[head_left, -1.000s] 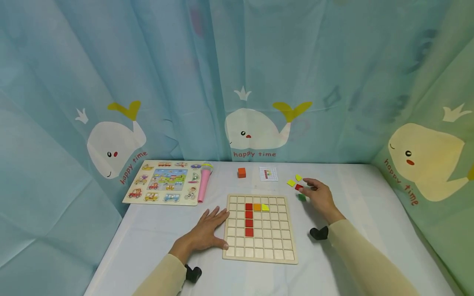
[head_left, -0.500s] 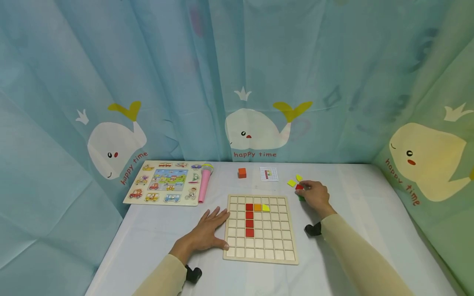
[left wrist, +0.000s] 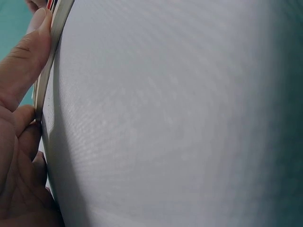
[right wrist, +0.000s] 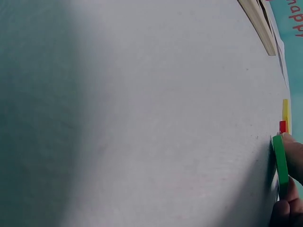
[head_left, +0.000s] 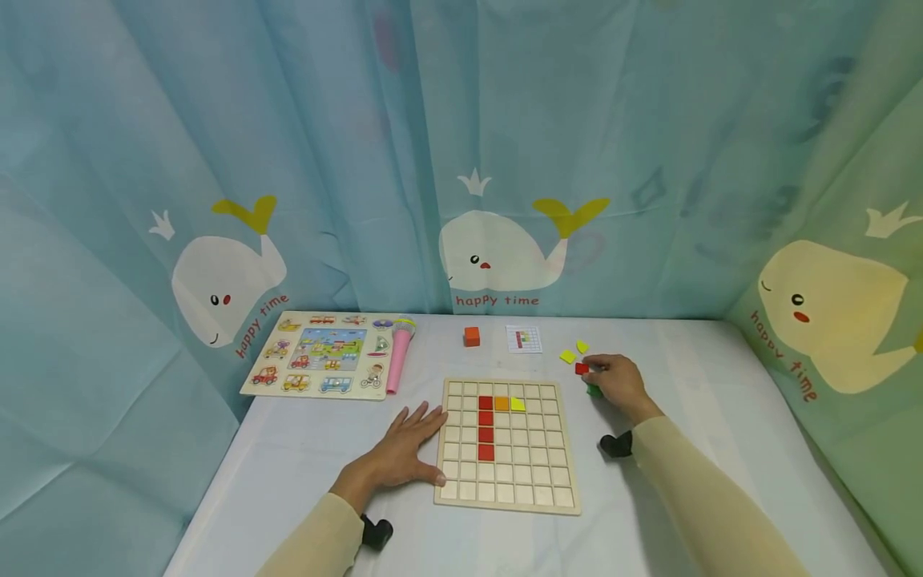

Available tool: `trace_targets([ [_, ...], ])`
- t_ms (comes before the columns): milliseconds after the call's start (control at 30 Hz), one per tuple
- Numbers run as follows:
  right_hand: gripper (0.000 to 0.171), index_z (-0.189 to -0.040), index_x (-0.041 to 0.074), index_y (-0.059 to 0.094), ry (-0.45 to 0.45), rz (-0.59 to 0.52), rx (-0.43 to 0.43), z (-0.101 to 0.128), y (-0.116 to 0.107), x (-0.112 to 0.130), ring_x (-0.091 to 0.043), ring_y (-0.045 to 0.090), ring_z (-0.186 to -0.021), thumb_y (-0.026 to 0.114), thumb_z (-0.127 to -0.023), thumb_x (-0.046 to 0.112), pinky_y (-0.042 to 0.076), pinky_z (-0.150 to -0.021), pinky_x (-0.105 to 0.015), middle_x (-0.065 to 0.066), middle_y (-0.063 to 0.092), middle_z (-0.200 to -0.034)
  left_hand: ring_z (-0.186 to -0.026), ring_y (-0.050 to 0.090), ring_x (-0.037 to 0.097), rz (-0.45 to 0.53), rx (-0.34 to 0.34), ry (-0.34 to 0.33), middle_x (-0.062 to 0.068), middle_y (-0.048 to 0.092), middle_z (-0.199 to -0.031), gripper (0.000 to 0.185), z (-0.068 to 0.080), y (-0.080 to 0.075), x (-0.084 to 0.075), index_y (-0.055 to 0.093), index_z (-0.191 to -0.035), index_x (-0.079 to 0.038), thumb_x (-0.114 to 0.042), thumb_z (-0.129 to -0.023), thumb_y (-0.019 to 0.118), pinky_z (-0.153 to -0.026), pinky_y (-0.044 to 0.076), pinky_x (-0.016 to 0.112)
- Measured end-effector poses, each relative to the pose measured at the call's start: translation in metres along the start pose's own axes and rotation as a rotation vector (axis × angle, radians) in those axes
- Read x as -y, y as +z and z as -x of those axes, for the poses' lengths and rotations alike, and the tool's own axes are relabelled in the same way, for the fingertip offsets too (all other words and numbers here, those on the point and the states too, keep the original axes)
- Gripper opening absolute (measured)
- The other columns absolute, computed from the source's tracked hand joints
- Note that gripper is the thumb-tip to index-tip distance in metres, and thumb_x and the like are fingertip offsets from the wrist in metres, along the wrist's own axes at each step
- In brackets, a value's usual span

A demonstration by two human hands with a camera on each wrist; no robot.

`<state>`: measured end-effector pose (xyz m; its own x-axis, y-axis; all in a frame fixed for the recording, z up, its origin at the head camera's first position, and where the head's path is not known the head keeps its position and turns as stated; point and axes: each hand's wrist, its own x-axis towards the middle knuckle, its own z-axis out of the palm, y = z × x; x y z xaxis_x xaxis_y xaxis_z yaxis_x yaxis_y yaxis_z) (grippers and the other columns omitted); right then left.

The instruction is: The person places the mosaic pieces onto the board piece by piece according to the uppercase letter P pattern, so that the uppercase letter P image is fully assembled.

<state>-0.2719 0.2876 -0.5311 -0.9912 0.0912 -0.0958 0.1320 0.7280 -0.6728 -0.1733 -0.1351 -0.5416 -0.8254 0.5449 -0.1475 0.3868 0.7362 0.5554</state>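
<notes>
- The right hand (head_left: pixel 618 385) curls its fingers round a flat green square tile (right wrist: pixel 280 161), standing on edge on the white table (head_left: pixel 303 449).
- A small red tile (head_left: pixel 582 369) lies just beyond its fingertips.
- The left hand (head_left: pixel 404 449) lies flat with straight fingers against the left edge of the wooden grid board (head_left: pixel 505 490), holding nothing.

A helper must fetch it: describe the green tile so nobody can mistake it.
Start at the wooden grid board in the table's middle and look past its far right corner. There the right hand pinches the green tile. It is the only green piece; the loose tiles beside it are red and yellow.
</notes>
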Motion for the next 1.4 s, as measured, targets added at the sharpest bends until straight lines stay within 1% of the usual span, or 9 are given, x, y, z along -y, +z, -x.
trace_targets([
  [300, 0.034, -0.121, 0.003, 0.066, -0.004, 0.04, -0.041, -0.003, 0.004, -0.004, -0.041, 0.053, -0.118, 0.066, -0.091, 0.019, 0.043, -0.099, -0.055, -0.024, 0.061, -0.126, -0.153, 0.006, 0.023, 0.002, -0.004, 0.009, -0.005, 0.021, -0.163, 0.107, -0.001, 0.0, 0.001, 0.027, -0.156, -0.02, -0.057, -0.07, 0.078, -0.125, -0.002, 0.047],
  [500, 0.036, -0.125, 0.004, 0.062, 0.027, -0.032, -0.054, 0.0, 0.003, -0.004, -0.036, 0.054, -0.113, 0.064, -0.093, 0.02, 0.046, -0.094, -0.051, -0.022, 0.061, -0.126, -0.153, 0.006, 0.022, 0.004, -0.001, 0.002, -0.005, 0.021, -0.163, 0.107, -0.001, 0.001, 0.001, 0.027, -0.156, -0.02, -0.057, -0.069, 0.079, -0.125, -0.001, 0.047],
  [633, 0.036, -0.129, 0.008, 0.06, 0.049, -0.073, -0.079, 0.001, 0.0, -0.003, -0.032, 0.055, -0.107, 0.062, -0.095, 0.022, 0.051, -0.083, -0.041, -0.02, 0.061, -0.124, -0.153, 0.006, 0.022, 0.005, 0.0, 0.0, -0.005, 0.021, -0.163, 0.107, -0.001, 0.001, 0.0, 0.027, -0.156, -0.02, -0.057, -0.069, 0.079, -0.125, -0.001, 0.047],
  [733, 0.037, -0.131, 0.011, 0.06, 0.067, -0.106, -0.107, 0.002, -0.002, -0.004, -0.03, 0.055, -0.106, 0.061, -0.096, 0.023, 0.049, -0.076, -0.032, -0.019, 0.062, -0.124, -0.154, 0.006, 0.022, 0.004, 0.002, -0.004, -0.005, 0.021, -0.163, 0.108, 0.0, 0.0, 0.0, 0.026, -0.156, -0.021, -0.058, -0.069, 0.079, -0.125, -0.002, 0.047],
  [800, 0.037, -0.131, 0.013, 0.06, 0.071, -0.135, -0.128, 0.003, -0.003, -0.004, -0.029, 0.056, -0.107, 0.062, -0.096, 0.022, 0.048, -0.075, -0.028, -0.018, 0.062, -0.124, -0.154, 0.006, 0.022, 0.001, 0.002, -0.005, -0.005, 0.021, -0.163, 0.108, -0.001, 0.001, 0.001, 0.026, -0.156, -0.021, -0.059, -0.069, 0.078, -0.125, -0.002, 0.047],
  [900, 0.035, -0.131, 0.013, 0.061, 0.052, -0.164, -0.153, 0.005, -0.005, -0.004, -0.029, 0.056, -0.107, 0.061, -0.096, 0.021, 0.048, -0.074, -0.026, -0.017, 0.063, -0.123, -0.154, 0.006, 0.022, 0.001, 0.002, -0.004, -0.005, 0.021, -0.163, 0.108, -0.001, 0.0, 0.001, 0.026, -0.156, -0.021, -0.059, -0.069, 0.078, -0.125, -0.002, 0.048],
  [1000, 0.033, -0.13, 0.013, 0.061, 0.022, -0.172, -0.172, 0.008, -0.006, -0.004, -0.028, 0.056, -0.107, 0.06, -0.097, 0.019, 0.048, -0.075, -0.027, -0.017, 0.064, -0.121, -0.154, 0.005, 0.022, 0.005, 0.004, -0.005, -0.005, 0.02, -0.163, 0.108, -0.001, 0.001, 0.001, 0.026, -0.156, -0.021, -0.059, -0.069, 0.078, -0.125, -0.002, 0.048],
  [1133, 0.032, -0.129, 0.014, 0.062, 0.017, -0.177, -0.192, 0.01, -0.008, -0.002, -0.028, 0.057, -0.106, 0.059, -0.098, 0.02, 0.048, -0.077, -0.029, -0.017, 0.064, -0.121, -0.154, 0.004, 0.02, 0.003, 0.01, -0.018, -0.008, 0.019, -0.164, 0.108, -0.002, 0.002, 0.002, 0.025, -0.156, -0.024, -0.06, -0.069, 0.078, -0.125, -0.003, 0.047],
  [1400, 0.035, -0.129, 0.016, 0.062, 0.021, -0.235, -0.182, 0.018, -0.008, 0.012, -0.026, 0.055, -0.11, 0.063, -0.096, 0.029, 0.047, -0.081, -0.028, -0.013, 0.064, -0.123, -0.154, 0.002, 0.019, -0.002, 0.033, -0.057, -0.01, 0.016, -0.164, 0.109, -0.004, -0.001, -0.001, 0.023, -0.156, -0.027, -0.061, -0.069, 0.077, -0.125, -0.004, 0.047],
])
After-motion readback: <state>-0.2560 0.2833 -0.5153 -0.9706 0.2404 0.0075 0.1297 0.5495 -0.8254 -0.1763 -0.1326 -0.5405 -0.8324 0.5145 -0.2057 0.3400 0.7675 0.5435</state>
